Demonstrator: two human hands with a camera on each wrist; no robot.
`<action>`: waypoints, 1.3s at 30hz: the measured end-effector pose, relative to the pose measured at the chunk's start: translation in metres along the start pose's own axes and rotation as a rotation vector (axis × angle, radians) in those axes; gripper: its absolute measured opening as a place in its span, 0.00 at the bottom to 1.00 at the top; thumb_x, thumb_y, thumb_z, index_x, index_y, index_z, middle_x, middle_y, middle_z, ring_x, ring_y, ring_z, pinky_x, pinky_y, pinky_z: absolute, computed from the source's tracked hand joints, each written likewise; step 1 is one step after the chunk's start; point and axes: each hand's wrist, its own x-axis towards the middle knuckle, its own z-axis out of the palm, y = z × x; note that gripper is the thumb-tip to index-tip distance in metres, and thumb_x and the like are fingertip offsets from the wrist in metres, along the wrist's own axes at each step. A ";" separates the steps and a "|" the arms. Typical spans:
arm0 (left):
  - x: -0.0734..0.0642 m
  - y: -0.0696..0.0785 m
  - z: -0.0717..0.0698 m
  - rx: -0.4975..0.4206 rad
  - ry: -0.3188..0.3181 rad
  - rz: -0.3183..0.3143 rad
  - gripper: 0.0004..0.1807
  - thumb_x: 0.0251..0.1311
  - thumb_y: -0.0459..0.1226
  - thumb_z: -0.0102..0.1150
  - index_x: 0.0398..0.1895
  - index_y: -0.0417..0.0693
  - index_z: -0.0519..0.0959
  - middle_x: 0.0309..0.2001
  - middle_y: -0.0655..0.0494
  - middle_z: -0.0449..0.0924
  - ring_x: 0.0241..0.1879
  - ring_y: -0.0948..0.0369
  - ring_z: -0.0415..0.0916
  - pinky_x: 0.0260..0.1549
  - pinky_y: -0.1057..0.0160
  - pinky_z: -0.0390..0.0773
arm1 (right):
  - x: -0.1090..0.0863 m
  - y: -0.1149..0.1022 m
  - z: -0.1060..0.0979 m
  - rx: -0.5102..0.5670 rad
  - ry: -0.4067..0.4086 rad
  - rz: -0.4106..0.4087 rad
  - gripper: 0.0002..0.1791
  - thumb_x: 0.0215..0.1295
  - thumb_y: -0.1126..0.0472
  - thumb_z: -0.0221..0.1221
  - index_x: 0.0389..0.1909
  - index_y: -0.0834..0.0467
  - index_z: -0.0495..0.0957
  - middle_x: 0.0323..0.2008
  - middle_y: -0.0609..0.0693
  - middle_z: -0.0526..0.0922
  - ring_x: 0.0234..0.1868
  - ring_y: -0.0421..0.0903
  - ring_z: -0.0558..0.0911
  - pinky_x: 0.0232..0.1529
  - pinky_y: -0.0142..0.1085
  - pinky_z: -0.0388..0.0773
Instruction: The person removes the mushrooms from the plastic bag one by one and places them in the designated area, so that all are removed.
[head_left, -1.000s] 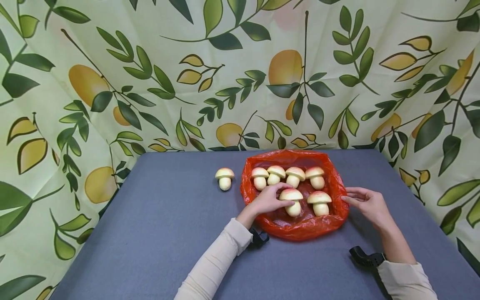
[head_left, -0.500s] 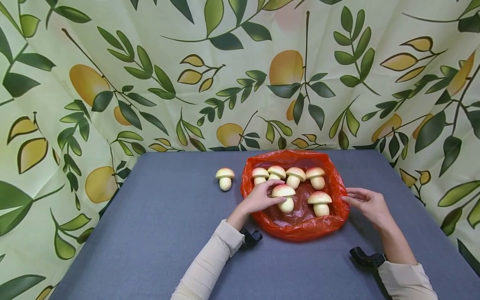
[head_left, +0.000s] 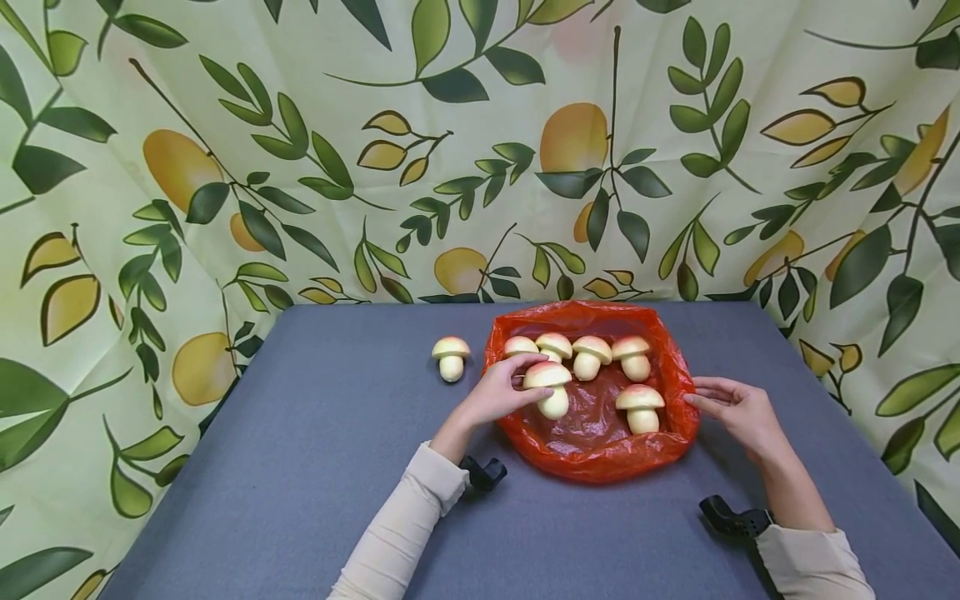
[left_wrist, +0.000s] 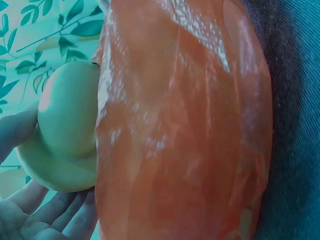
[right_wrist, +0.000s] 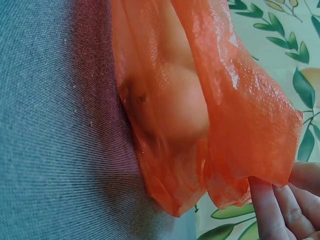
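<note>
My left hand (head_left: pixel 500 389) holds a toy mushroom (head_left: pixel 553 390) by its cap, above the left part of a red plastic bag (head_left: pixel 592 471). In the left wrist view the held mushroom (left_wrist: pixel 70 112) shows beside the bag's outer wall (left_wrist: pixel 175 125), with thumb and fingers around it. The right hand (head_left: pixel 738 411) pinches the bag's right rim; the right wrist view has the fingers (right_wrist: pixel 267 205) on the red plastic (right_wrist: pixel 250 125). Inside the bag, several mushrooms lie in a back row, such as one mushroom (head_left: pixel 591 357), and another mushroom (head_left: pixel 641 408) lies at the front right.
One more mushroom (head_left: pixel 451 358) lies on the grey-blue table (head_left: pixel 300 467), left of the bag. A leaf-patterned cloth (head_left: pixel 480 167) hangs behind the table's far edge. Black wrist straps with cameras (head_left: pixel 486 473) sit at both wrists.
My left hand has moved left and slightly up with the mushroom, from the bag's middle toward its left rim. The right hand stays at the right rim.
</note>
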 end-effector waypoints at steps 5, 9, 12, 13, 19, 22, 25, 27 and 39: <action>-0.005 -0.003 -0.008 -0.022 0.025 0.015 0.27 0.58 0.36 0.65 0.62 0.42 0.72 0.60 0.45 0.77 0.55 0.53 0.78 0.58 0.57 0.78 | -0.001 -0.002 0.000 0.000 0.005 0.016 0.15 0.64 0.56 0.62 0.48 0.58 0.81 0.27 0.21 0.80 0.32 0.22 0.80 0.36 0.23 0.82; -0.011 -0.005 -0.014 -0.031 0.033 0.021 0.27 0.58 0.36 0.65 0.62 0.43 0.72 0.60 0.45 0.76 0.55 0.52 0.78 0.59 0.55 0.77 | -0.002 -0.003 0.000 -0.007 0.014 0.019 0.12 0.63 0.55 0.63 0.46 0.54 0.82 0.27 0.21 0.80 0.32 0.22 0.80 0.36 0.23 0.82; -0.015 -0.007 -0.019 -0.035 0.038 0.012 0.27 0.58 0.36 0.65 0.62 0.44 0.72 0.60 0.45 0.76 0.55 0.52 0.78 0.59 0.55 0.77 | -0.002 -0.003 0.001 -0.008 0.014 0.012 0.13 0.63 0.55 0.63 0.46 0.56 0.81 0.27 0.22 0.81 0.32 0.22 0.81 0.36 0.23 0.82; -0.016 -0.007 -0.021 -0.039 0.041 0.008 0.27 0.58 0.36 0.65 0.62 0.44 0.72 0.61 0.45 0.76 0.56 0.52 0.78 0.59 0.55 0.77 | -0.002 -0.003 0.001 -0.006 0.012 0.010 0.13 0.63 0.55 0.63 0.46 0.56 0.81 0.27 0.22 0.81 0.32 0.22 0.81 0.36 0.23 0.82; -0.024 -0.014 -0.034 -0.055 0.072 0.029 0.29 0.59 0.39 0.64 0.62 0.41 0.71 0.60 0.43 0.75 0.54 0.54 0.79 0.56 0.59 0.79 | -0.002 -0.002 0.002 -0.008 0.003 0.010 0.14 0.64 0.55 0.62 0.47 0.57 0.81 0.27 0.22 0.80 0.32 0.23 0.81 0.36 0.23 0.82; -0.027 -0.018 -0.040 -0.059 0.090 0.044 0.29 0.58 0.40 0.65 0.62 0.40 0.71 0.58 0.42 0.76 0.53 0.56 0.79 0.55 0.61 0.79 | -0.002 -0.001 0.002 -0.022 0.012 0.011 0.16 0.64 0.55 0.62 0.48 0.60 0.81 0.27 0.21 0.80 0.32 0.22 0.80 0.36 0.23 0.81; -0.030 -0.022 -0.046 -0.076 0.095 0.026 0.29 0.59 0.37 0.64 0.63 0.38 0.70 0.60 0.40 0.75 0.57 0.53 0.77 0.59 0.57 0.77 | -0.002 0.000 0.003 -0.007 0.018 0.006 0.11 0.63 0.56 0.63 0.45 0.54 0.82 0.27 0.21 0.80 0.32 0.22 0.80 0.35 0.23 0.81; -0.032 -0.023 -0.051 -0.089 0.106 -0.004 0.29 0.59 0.35 0.63 0.63 0.38 0.70 0.61 0.40 0.74 0.60 0.50 0.75 0.62 0.53 0.74 | -0.002 0.001 0.003 0.012 0.019 -0.004 0.08 0.63 0.57 0.63 0.43 0.49 0.81 0.27 0.22 0.81 0.32 0.22 0.81 0.34 0.23 0.82; -0.042 -0.035 -0.074 -0.089 0.182 -0.023 0.28 0.57 0.32 0.64 0.62 0.35 0.71 0.62 0.40 0.73 0.60 0.47 0.73 0.64 0.48 0.72 | -0.002 0.002 0.003 0.054 0.021 -0.031 0.10 0.63 0.61 0.62 0.38 0.40 0.80 0.28 0.23 0.81 0.31 0.23 0.81 0.33 0.24 0.82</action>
